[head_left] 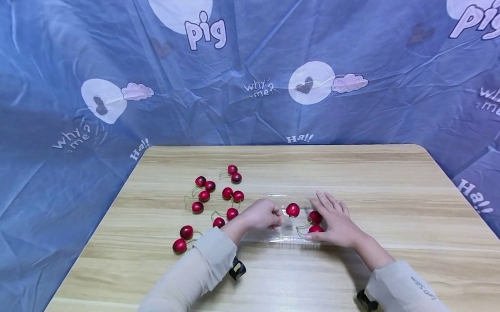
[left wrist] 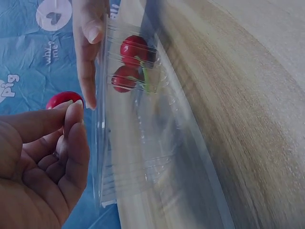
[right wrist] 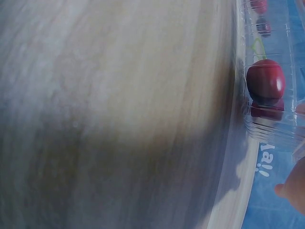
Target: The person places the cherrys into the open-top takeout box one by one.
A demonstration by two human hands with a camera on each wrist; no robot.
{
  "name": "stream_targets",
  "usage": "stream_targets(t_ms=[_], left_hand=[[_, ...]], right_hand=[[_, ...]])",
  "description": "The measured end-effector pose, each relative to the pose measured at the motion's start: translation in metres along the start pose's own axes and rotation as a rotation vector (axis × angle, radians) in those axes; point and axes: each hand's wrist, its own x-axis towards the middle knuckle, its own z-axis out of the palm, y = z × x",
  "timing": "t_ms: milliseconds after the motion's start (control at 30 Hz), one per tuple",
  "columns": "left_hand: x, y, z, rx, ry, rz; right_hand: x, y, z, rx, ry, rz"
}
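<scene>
A clear plastic box (head_left: 274, 239) lies on the table, its near wall also visible in the left wrist view. Inside its right end are two red cherries (left wrist: 134, 50) with green stems. My left hand (head_left: 264, 215) is over the box's left part, thumb and index fingertips pinched together. Just beyond those fingertips hangs another cherry (head_left: 292, 210), above the box; its stem is hidden or too thin to see. My right hand (head_left: 336, 223) rests at the right end of the box, fingers extended toward the far side and thumb by the near edge.
Several paired cherries with stems (head_left: 204, 195) lie on the wooden table (head_left: 403, 205) left of the box. A nearer pair (head_left: 186, 232) sits beside my left forearm. Behind the table hangs a blue printed cloth (head_left: 240, 114).
</scene>
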Motion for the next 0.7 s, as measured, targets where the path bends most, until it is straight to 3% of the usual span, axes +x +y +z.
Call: stream_targets(t_ms=[700], left_hand=[[0.022,0.002,0.009,-0.005,-0.045,-0.011]], right_hand=[[0.0,-0.001,0.0,0.003,0.001,-0.003]])
